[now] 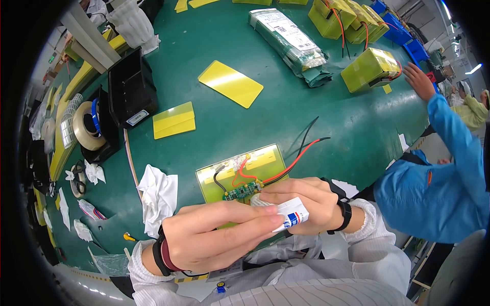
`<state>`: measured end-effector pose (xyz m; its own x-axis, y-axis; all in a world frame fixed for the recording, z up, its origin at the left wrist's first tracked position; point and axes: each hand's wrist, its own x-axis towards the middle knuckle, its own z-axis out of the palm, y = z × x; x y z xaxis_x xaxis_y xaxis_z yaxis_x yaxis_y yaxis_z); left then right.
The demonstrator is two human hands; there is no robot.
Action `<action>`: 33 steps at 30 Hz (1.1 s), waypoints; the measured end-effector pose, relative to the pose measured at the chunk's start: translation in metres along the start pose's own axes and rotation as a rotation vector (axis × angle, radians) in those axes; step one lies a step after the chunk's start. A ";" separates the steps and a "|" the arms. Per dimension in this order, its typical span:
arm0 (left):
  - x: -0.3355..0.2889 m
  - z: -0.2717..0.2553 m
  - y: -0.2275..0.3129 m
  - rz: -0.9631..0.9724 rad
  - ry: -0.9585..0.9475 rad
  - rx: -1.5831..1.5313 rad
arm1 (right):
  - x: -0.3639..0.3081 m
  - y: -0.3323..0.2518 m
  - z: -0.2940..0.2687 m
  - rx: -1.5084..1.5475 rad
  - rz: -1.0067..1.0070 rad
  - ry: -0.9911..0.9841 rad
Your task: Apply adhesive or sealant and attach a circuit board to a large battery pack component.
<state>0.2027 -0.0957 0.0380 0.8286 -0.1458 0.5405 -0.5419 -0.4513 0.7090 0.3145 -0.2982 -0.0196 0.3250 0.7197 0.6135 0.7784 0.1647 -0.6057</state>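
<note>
A small white squeeze tube (292,214) with blue and red print is pinched at its flat end by the fingers of my left hand (214,232). My right hand (311,201) is closed around the tube's other side, its fingertips at a white ribbed part that looks like the cap. Just beyond my fingers lies a green circuit board (242,192) with red and black wires. It sits along the near side of a yellow-wrapped battery pack (265,162). Two loose leads, one red (306,153) and one black, stretch to the right. My hands hide the pack's near part.
Yellow sheets (230,84) and a long green-wrapped package (288,43) lie farther back on the green table (357,127). More yellow packs (370,69) stand at the far right, near a co-worker's hand (419,81). Crumpled white cloth (158,196), black bins (131,89) and tape (86,126) are left.
</note>
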 end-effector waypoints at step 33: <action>0.003 -0.002 -0.004 -0.084 -0.008 -0.156 | 0.013 -0.005 -0.012 0.095 0.083 -0.146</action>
<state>0.2073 -0.0926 0.0381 0.8725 -0.1210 0.4734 -0.4857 -0.3202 0.8133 0.3215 -0.2976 -0.0020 0.2991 0.8226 0.4837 0.6956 0.1590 -0.7006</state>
